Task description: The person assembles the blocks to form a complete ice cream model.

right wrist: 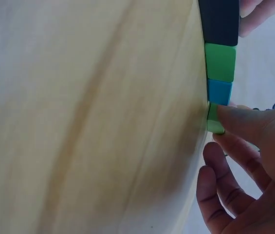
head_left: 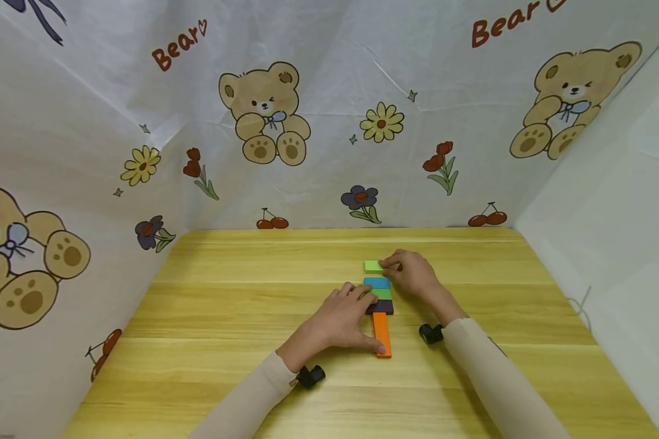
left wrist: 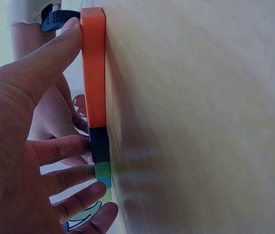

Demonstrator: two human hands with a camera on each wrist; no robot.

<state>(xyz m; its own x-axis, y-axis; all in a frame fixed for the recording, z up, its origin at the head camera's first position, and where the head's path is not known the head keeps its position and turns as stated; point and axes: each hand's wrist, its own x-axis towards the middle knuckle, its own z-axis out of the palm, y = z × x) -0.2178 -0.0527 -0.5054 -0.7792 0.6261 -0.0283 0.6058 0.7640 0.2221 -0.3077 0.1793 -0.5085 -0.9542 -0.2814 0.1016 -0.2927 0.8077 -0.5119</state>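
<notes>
A flat row of blocks runs away from me on the table: an orange block (head_left: 382,335) lengthwise, then a dark block (head_left: 385,307), a green block (head_left: 383,294) and a blue block (head_left: 376,283) crosswise. My left hand (head_left: 335,320) lies spread along their left side. Its thumb touches the near end of the orange block, and the fingertips rest at the crosswise blocks. Beyond the blue block, across a small gap in the head view, is a light green block (head_left: 371,266). My right hand (head_left: 414,274) pinches its right end between thumb and index finger (right wrist: 242,148).
The wooden table (head_left: 241,305) meets a bear-print cloth (head_left: 329,177) at the back and left. A white wall (head_left: 609,201) stands at the right, with a thin cable (head_left: 582,308) beside the table edge. Black wrist devices (head_left: 310,377) sit under both cuffs.
</notes>
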